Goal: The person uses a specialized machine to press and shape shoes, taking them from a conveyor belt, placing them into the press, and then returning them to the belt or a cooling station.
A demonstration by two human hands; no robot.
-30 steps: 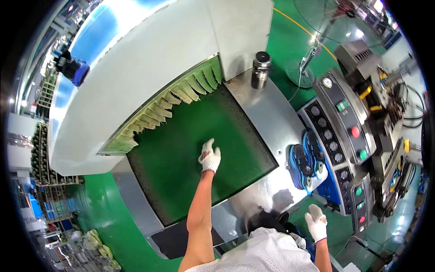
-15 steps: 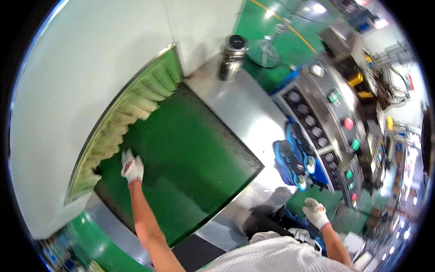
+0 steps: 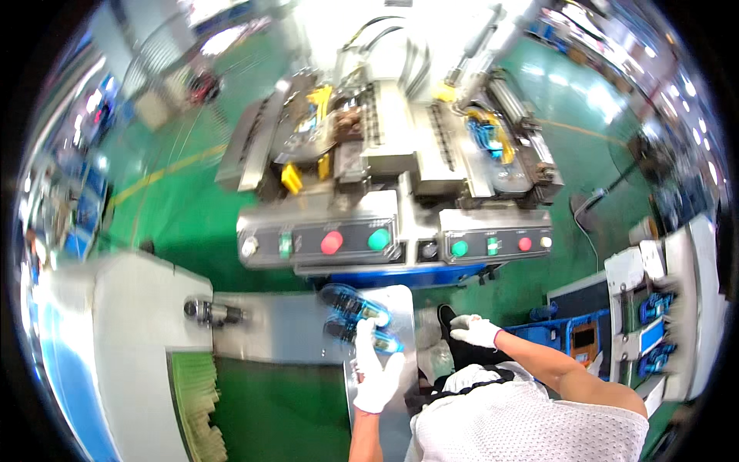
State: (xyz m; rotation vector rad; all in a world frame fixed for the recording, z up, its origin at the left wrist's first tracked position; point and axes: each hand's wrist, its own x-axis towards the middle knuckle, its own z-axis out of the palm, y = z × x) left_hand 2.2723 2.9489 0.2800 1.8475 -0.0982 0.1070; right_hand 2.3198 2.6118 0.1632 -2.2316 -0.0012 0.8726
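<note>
Two black and blue sports shoes, a far one [image 3: 348,300] and a near one [image 3: 342,329], lie side by side on a steel tabletop [image 3: 269,327]. My left hand [image 3: 376,381], in a white knit glove, reaches to their right ends. Its fingers are stretched out and its thumb is spread; the fingertips overlap the near shoe, and I cannot tell whether they press on it. My right hand [image 3: 475,331], gloved the same way, hangs over the floor beside my dark shoe, with its fingers out and nothing visible in them.
Ahead stands a two-station machine with control panels [image 3: 319,240] of red and green buttons. A steel flask [image 3: 212,312] lies toward the left of the tabletop. A green conveyor belt [image 3: 285,408] leads under a fringed curtain [image 3: 200,408] at a white housing. Blue crates [image 3: 570,333] and a shoe rack are at right.
My view has swung right, from the belt to the machine. My left hand has gone from over the belt near the curtain to the shoes. The right hand stays off the table.
</note>
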